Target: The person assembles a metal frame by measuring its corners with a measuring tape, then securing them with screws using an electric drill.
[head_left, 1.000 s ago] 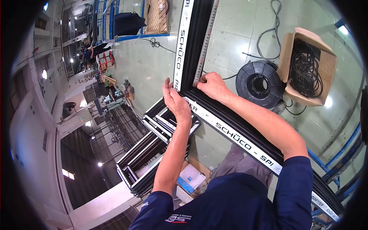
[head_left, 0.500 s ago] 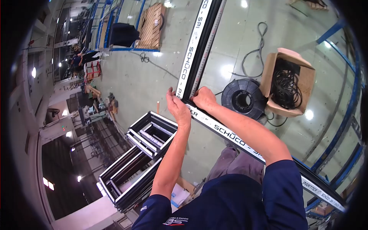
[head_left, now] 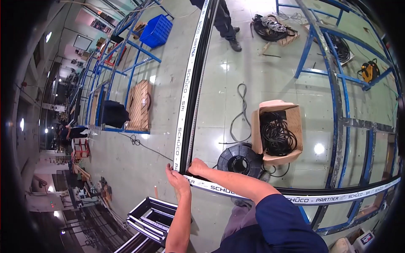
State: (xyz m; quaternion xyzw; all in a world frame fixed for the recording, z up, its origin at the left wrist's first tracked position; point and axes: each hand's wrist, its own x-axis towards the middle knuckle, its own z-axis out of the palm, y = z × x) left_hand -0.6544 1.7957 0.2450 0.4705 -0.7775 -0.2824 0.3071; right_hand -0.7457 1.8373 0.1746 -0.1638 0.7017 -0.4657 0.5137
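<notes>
A large black door or window frame, with white printed film along its faces, has its corner in front of me; one bar (head_left: 185,97) runs away and another bar (head_left: 316,199) runs right. My left hand (head_left: 179,181) rests against the outside of that corner, its fingers extended along the edge rather than wrapped round it. On the inner side, my right hand (head_left: 198,167) is closed, fingertips down in the black corner. Whatever it pinches is hidden from view. A grey-speckled strip (head_left: 197,99) lines the inner side of the far-running bar.
Right of my hands are a black reel (head_left: 239,162) and a cardboard box (head_left: 297,130) of coiled black strip. Blue steel racks (head_left: 337,101) stand at right. A person's legs (head_left: 225,25) are beyond the frame. Smaller frames (head_left: 154,217) are stacked below left.
My view has tilted up and shifted, bringing the far person's legs and more racks into sight. Both hands remain at the same frame corner.
</notes>
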